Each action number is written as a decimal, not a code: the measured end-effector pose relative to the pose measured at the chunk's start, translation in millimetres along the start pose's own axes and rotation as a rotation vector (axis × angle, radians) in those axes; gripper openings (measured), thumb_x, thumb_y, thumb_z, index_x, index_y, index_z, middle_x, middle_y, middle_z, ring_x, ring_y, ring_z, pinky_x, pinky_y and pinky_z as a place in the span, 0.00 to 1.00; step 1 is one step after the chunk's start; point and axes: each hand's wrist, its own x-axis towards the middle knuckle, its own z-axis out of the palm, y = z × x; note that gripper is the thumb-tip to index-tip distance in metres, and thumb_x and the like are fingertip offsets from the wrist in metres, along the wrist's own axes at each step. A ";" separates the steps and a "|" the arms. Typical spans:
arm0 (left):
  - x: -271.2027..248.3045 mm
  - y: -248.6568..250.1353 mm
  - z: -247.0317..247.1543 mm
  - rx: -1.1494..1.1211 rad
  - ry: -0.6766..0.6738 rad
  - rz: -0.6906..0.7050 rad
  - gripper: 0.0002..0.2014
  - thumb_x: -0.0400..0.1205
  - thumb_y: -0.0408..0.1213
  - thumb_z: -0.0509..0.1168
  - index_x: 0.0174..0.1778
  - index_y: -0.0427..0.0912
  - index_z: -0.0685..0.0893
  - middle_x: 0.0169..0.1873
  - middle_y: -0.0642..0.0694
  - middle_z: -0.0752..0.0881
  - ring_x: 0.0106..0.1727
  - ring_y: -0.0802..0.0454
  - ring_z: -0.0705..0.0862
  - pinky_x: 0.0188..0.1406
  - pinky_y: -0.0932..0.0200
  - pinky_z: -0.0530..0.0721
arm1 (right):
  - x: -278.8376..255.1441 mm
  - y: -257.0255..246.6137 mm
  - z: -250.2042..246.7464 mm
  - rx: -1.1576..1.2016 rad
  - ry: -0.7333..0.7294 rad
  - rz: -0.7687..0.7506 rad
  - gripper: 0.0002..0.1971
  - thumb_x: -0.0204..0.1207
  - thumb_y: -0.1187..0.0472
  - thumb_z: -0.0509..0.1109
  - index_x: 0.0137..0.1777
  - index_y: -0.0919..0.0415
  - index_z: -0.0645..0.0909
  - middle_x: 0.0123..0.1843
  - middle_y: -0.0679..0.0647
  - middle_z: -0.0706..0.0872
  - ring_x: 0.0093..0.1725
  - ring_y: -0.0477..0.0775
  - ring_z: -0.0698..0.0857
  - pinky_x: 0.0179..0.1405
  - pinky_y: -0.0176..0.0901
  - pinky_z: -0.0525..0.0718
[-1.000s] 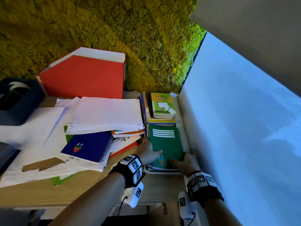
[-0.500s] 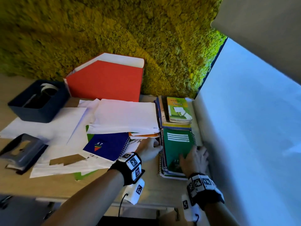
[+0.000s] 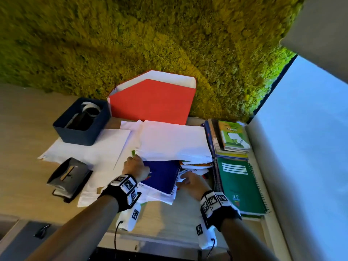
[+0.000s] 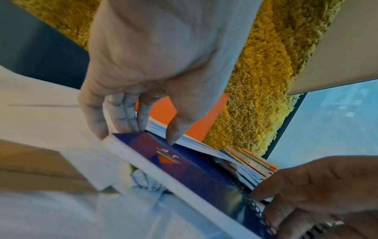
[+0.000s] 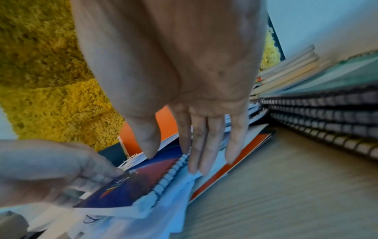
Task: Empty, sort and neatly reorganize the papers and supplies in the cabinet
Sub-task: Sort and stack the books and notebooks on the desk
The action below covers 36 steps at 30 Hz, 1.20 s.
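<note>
A blue spiral notebook lies on loose white sheets, half under a thick white paper stack. My left hand grips its left edge, fingers curled at the edge and thumb on the cover. My right hand reaches the spiral side with straight fingers, thumb over the cover, fingertips on the papers beside the coil. To the right lies a pile of spiral notebooks with a green notebook on top.
Behind the green notebook sits a stack of books with a Tennis title on top. A red file box stands against the moss wall. A dark blue bin and a hole punch are at the left. A white wall closes the right side.
Both hands left the green notebook pile and moved left to the blue notebook, the left hand now at its left edge, the right at its spiral. The green pile stays put.
</note>
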 end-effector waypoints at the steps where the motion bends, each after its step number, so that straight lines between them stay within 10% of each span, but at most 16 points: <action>1: 0.8 -4.5 0.0 -0.006 -0.014 -0.005 0.29 0.78 0.43 0.68 0.71 0.31 0.70 0.67 0.32 0.76 0.66 0.33 0.78 0.62 0.48 0.79 | -2.8 -9.2 1.3 0.006 -0.046 0.021 0.22 0.79 0.51 0.69 0.64 0.69 0.79 0.62 0.63 0.85 0.60 0.61 0.83 0.60 0.50 0.80; 6: 9.5 -14.2 -4.1 0.012 -0.107 0.107 0.16 0.82 0.46 0.65 0.51 0.34 0.81 0.53 0.34 0.86 0.50 0.37 0.84 0.44 0.55 0.79 | 4.3 -29.7 19.6 0.212 -0.012 0.148 0.12 0.77 0.58 0.72 0.36 0.65 0.82 0.34 0.59 0.85 0.36 0.57 0.84 0.47 0.52 0.85; 11: 9.4 -9.7 -21.8 0.118 -0.172 0.240 0.22 0.82 0.51 0.66 0.30 0.39 0.73 0.29 0.45 0.80 0.33 0.45 0.80 0.31 0.59 0.73 | 0.8 -52.5 5.6 0.515 0.120 0.302 0.03 0.75 0.72 0.69 0.45 0.67 0.78 0.37 0.57 0.82 0.29 0.48 0.84 0.23 0.34 0.82; 20: 8.9 17.3 -50.3 -0.213 0.071 0.613 0.21 0.72 0.36 0.76 0.61 0.43 0.82 0.59 0.46 0.83 0.57 0.46 0.83 0.53 0.54 0.82 | -36.5 -93.5 -45.4 0.422 0.582 0.067 0.10 0.71 0.63 0.67 0.29 0.56 0.83 0.33 0.57 0.86 0.36 0.63 0.87 0.37 0.56 0.90; 27: -0.1 46.7 -70.7 -0.196 0.012 1.180 0.38 0.68 0.34 0.76 0.77 0.45 0.74 0.80 0.51 0.68 0.79 0.53 0.65 0.71 0.58 0.67 | -80.5 -123.8 -52.0 -0.230 0.749 -0.383 0.15 0.74 0.64 0.69 0.59 0.47 0.78 0.46 0.51 0.89 0.45 0.56 0.86 0.41 0.50 0.83; 30: 5.9 56.1 -66.4 -0.125 0.084 1.241 0.22 0.71 0.46 0.80 0.60 0.47 0.87 0.68 0.51 0.84 0.74 0.52 0.77 0.67 0.56 0.75 | -82.2 -111.6 -50.8 -0.129 0.761 -0.441 0.16 0.72 0.66 0.71 0.56 0.47 0.79 0.49 0.45 0.89 0.48 0.53 0.87 0.44 0.53 0.85; 32: 2.4 61.6 -60.7 -0.159 0.152 1.197 0.13 0.76 0.54 0.74 0.47 0.48 0.89 0.43 0.50 0.91 0.51 0.49 0.87 0.42 0.54 0.80 | -82.3 -97.6 -56.2 0.051 0.767 -0.420 0.15 0.73 0.66 0.74 0.56 0.49 0.81 0.49 0.44 0.88 0.49 0.47 0.87 0.49 0.46 0.86; 36: -0.7 69.7 -36.2 -0.481 0.098 0.994 0.21 0.76 0.62 0.65 0.42 0.45 0.85 0.35 0.50 0.88 0.38 0.48 0.86 0.35 0.48 0.83 | -85.7 -53.1 -66.9 0.099 1.024 -0.274 0.23 0.69 0.63 0.79 0.63 0.57 0.78 0.59 0.51 0.83 0.59 0.50 0.81 0.57 0.37 0.78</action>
